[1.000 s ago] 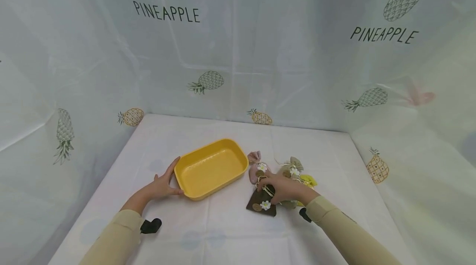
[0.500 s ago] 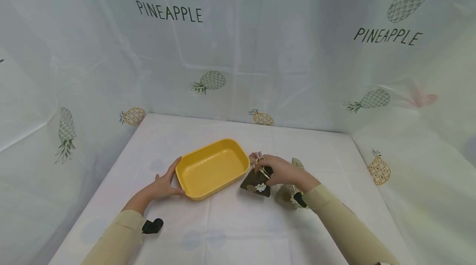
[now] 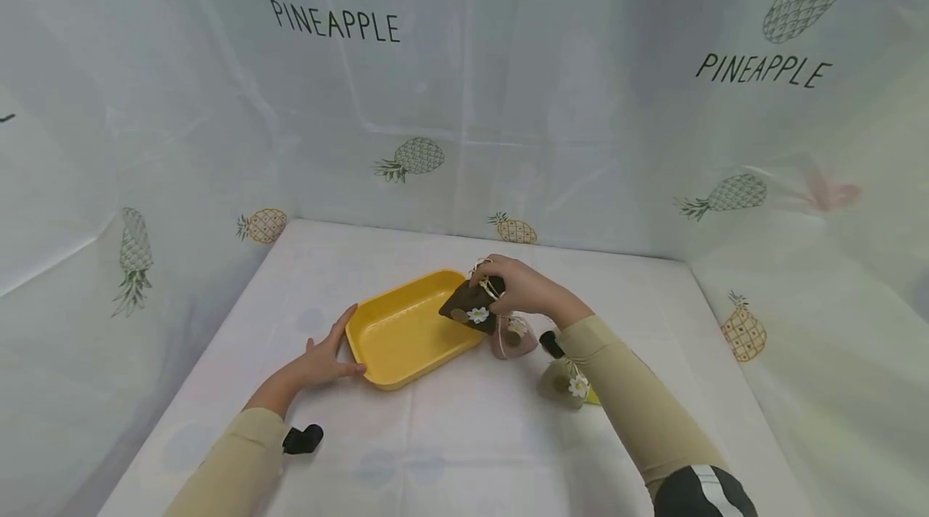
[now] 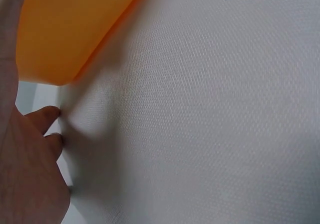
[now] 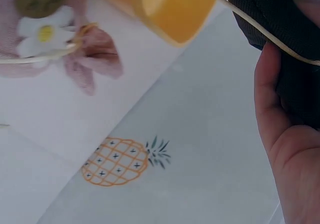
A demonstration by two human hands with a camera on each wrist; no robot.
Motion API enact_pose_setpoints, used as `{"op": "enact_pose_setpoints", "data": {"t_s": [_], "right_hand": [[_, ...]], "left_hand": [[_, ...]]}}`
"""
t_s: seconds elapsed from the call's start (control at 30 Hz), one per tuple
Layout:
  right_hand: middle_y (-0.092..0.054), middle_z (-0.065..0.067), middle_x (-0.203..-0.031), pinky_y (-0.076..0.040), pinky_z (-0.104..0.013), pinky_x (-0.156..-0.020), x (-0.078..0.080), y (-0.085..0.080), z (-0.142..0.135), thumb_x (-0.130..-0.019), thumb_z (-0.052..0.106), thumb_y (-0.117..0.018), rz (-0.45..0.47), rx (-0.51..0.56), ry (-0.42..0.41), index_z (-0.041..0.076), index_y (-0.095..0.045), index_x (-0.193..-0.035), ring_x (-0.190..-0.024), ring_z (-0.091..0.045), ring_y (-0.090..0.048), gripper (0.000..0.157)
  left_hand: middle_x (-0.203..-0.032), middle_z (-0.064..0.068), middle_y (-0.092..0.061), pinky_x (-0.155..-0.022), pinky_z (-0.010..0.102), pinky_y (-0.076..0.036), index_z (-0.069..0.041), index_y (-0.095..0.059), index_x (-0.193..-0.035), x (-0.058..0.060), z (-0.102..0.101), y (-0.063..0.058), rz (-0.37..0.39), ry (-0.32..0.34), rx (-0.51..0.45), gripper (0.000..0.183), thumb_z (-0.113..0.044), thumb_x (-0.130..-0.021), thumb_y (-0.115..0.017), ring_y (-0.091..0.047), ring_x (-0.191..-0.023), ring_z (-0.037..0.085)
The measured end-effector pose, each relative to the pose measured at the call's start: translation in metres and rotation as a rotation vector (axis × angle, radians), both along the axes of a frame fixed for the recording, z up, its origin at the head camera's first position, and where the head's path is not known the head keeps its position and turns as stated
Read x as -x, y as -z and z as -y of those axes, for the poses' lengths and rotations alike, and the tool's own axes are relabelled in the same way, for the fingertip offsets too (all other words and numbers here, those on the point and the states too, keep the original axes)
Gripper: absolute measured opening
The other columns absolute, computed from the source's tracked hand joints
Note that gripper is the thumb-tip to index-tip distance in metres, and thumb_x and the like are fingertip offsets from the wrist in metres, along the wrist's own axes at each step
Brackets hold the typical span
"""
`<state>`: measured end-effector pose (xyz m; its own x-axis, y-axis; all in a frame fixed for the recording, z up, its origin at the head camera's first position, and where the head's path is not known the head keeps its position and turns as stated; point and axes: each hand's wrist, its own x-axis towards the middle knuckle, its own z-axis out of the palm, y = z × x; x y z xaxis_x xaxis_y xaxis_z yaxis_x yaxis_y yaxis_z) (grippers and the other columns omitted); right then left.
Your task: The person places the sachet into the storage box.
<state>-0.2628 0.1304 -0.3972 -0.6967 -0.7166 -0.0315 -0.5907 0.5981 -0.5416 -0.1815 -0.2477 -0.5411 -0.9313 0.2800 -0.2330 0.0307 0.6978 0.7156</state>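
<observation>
Fingers and thumb of the right hand (image 3: 524, 288) pinched the gathered neck of a dark brown bag (image 3: 468, 297), which hung over the right end of a yellow tray (image 3: 385, 379). A white flower (image 3: 478, 314) and a round brown patch showed on the bag, and a pale cord looped about its neck; whether the bag touched the rim, the pictures did not settle. The left hand (image 3: 319, 364) rested against the tray's left end, its thumb and fingers spread apart along the outside of the wall. Just beside the tray's right end, on a white tablecloth (image 3: 479, 460), lay a pink bag (image 3: 512, 342) with a flower and patch of its own, and the right wrist view showed its neck tied with cord. Farther right lay a beige bag (image 3: 557, 385), also with a white flower, near the right sleeve (image 3: 639, 396). A bit of something yellow (image 3: 593, 398) peeped out between that bag and the sleeve, too hidden to make out. Both sleeves were tan, and a small black piece (image 3: 303, 439) sat below the left wrist. Behind the table hung a pale grey sheet (image 3: 551, 122) printed with pineapples (image 3: 744, 331) and the word PINEAPPLE, lettered twice.
</observation>
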Motion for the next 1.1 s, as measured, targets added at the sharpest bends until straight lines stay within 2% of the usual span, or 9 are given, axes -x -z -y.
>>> {"op": "enact_pose_setpoints", "data": {"t_s": [0.23,0.37,0.47,0.63,0.77,1.1], "right_hand": [[-0.055,0.002,-0.120,-0.050,-0.033,-0.087,0.023,-0.011,0.028,-0.077,0.000,-0.076,0.012,0.003,0.001,0.022,-0.067,-0.113,-0.108,-0.017,-0.052,0.043],[-0.055,0.003,-0.119,-0.049,-0.032,-0.089,0.036,-0.011,0.044,-0.078,-0.001,-0.076,0.011,-0.008,0.001,0.022,-0.067,-0.112,-0.108,-0.015,-0.051,0.042],[-0.055,0.003,-0.120,-0.048,-0.033,-0.091,0.044,-0.008,0.056,-0.078,-0.001,-0.075,-0.007,-0.025,-0.014,0.021,-0.068,-0.113,-0.110,-0.016,-0.051,0.041],[-0.055,0.002,-0.123,-0.049,-0.030,-0.090,0.055,0.004,0.072,-0.080,-0.001,-0.074,0.002,-0.070,-0.027,0.020,-0.067,-0.116,-0.114,-0.016,-0.050,0.042],[-0.053,-0.001,-0.126,-0.049,-0.029,-0.089,0.061,0.013,0.080,-0.081,-0.005,-0.072,0.031,-0.101,-0.020,0.019,-0.067,-0.117,-0.118,-0.018,-0.049,0.043],[-0.054,-0.001,-0.119,-0.048,-0.028,-0.092,0.076,0.047,0.087,-0.080,-0.006,-0.074,0.036,-0.181,-0.008,0.018,-0.069,-0.113,-0.110,-0.018,-0.051,0.041]], "left_hand": [[-0.161,0.022,-0.001,-0.100,0.074,0.015,-0.018,0.008,-0.156,-0.002,0.000,-0.001,0.013,0.004,0.004,0.122,-0.051,-0.077,-0.079,-0.008,-0.143,0.049],[-0.161,0.022,-0.002,-0.100,0.074,0.015,-0.020,0.008,-0.156,-0.001,0.001,-0.003,0.008,0.006,0.005,0.120,-0.049,-0.078,-0.078,-0.008,-0.143,0.049],[-0.161,0.022,-0.001,-0.101,0.073,0.015,-0.021,0.008,-0.156,-0.001,0.001,-0.004,0.010,0.005,0.003,0.120,-0.049,-0.078,-0.078,-0.003,-0.143,0.050],[-0.161,0.022,0.000,-0.102,0.072,0.015,-0.022,0.007,-0.156,-0.001,0.001,-0.004,0.024,-0.001,0.017,0.120,-0.051,-0.077,-0.078,0.007,-0.142,0.052],[-0.161,0.022,0.000,-0.102,0.072,0.015,-0.022,0.007,-0.156,0.000,0.002,-0.003,0.020,-0.001,0.014,0.120,-0.051,-0.077,-0.078,0.008,-0.141,0.052],[-0.161,0.020,0.000,-0.102,0.072,0.016,-0.024,0.007,-0.156,0.002,0.004,0.002,0.043,-0.002,0.012,0.121,-0.053,-0.076,-0.078,0.008,-0.142,0.050]]}}
